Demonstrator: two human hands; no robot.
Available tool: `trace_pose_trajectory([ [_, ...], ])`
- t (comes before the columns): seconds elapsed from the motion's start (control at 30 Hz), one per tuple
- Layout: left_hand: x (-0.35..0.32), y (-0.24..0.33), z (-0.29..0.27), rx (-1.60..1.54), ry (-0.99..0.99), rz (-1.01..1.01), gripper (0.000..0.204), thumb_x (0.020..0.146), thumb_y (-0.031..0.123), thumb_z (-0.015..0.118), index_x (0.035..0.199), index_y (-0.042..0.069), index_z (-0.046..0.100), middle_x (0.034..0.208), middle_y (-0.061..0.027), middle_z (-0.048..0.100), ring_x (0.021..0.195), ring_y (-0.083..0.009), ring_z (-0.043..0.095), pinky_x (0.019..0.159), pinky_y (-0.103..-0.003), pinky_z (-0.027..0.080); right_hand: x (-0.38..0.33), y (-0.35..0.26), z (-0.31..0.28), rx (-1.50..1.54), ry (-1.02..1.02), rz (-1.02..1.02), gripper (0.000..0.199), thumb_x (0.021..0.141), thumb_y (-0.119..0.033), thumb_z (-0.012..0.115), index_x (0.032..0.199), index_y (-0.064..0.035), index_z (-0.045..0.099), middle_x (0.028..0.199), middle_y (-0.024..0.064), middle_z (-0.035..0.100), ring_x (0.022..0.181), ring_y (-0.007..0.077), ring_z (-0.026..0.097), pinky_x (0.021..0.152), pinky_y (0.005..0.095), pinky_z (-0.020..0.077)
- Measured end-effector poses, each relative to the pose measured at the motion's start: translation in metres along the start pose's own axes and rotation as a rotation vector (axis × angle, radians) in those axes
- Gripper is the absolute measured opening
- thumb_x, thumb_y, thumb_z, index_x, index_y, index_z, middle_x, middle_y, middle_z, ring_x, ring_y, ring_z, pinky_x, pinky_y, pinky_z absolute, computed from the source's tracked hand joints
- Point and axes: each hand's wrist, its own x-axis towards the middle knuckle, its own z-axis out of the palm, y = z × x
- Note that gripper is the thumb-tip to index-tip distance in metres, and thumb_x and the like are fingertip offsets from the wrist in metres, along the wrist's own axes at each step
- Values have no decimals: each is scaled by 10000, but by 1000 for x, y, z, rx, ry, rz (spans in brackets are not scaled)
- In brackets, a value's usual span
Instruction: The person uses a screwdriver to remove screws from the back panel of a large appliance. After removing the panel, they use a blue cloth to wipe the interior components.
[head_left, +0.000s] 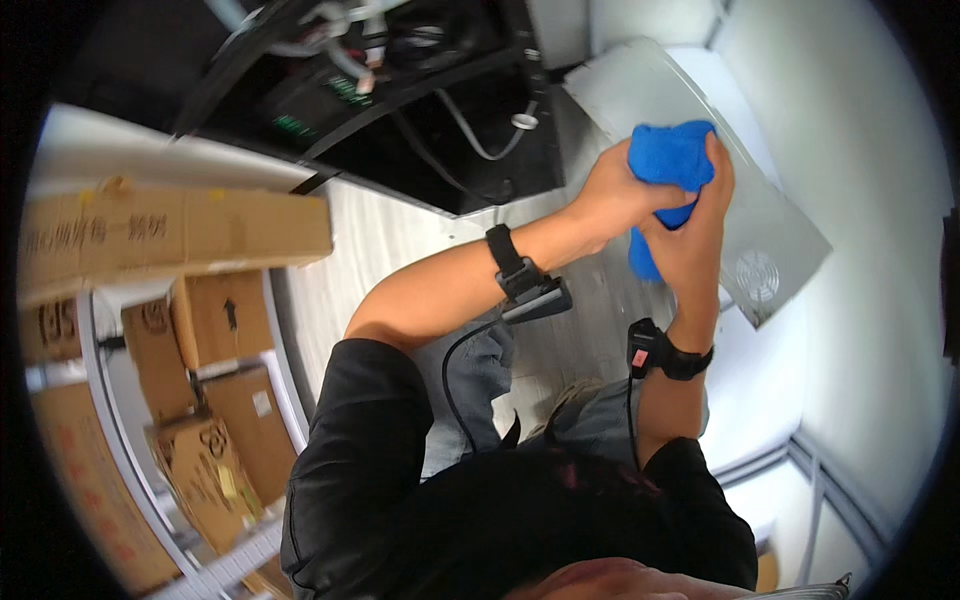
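Over on the left, brown boxes [200,350] are sitting on shelves. Next, the left hand [615,195] and right hand [695,235] are squeezing together on a blue cloth [668,160], probably bunching it up beside the grey metal panel [770,240].

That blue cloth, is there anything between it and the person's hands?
Nothing visible does. Both the left hand and the right hand already grip the blue cloth directly, holding it in front of a grey metal panel.

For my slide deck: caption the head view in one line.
Both hands, left hand and right hand, grip a blue cloth above a grey metal panel.
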Motion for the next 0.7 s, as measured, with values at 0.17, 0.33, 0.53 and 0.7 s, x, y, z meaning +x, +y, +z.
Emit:
trace_pose_trajectory([
  [0.17,-27,-4,-20,176,137,-33,441,711,88,766,1091,-23,572,1035,-110,644,960,-179,613,872,-330,492,-18,18,36,211,-91,-14,1013,601,-77,790,1429,-89,207,1357,218,331,1195,396,439,942,475,418],
  [0.33,-74,15,-69,372,48,149,476,707,92,774,1128,-7,574,1059,-97,636,954,-158,609,868,-306,491,-51,-10,87,290,86,-168,976,639,-108,803,1375,-63,164,1333,225,325,1184,346,438,952,452,410],
  [0.53,-129,46,-138,637,6,318,461,736,114,752,1151,24,573,1044,-91,609,924,-167,619,785,-294,513,-55,-44,118,282,130,-217,856,631,-148,814,1313,-129,298,1326,196,322,1192,367,408,934,477,403],
  [0.7,-165,68,-228,1136,637,794,276,728,13,697,994,27,623,796,-91,553,680,-189,570,576,-269,483,-67,-100,134,143,101,-294,785,620,-164,813,1284,-135,395,1344,186,333,1191,380,413,926,476,413],
])
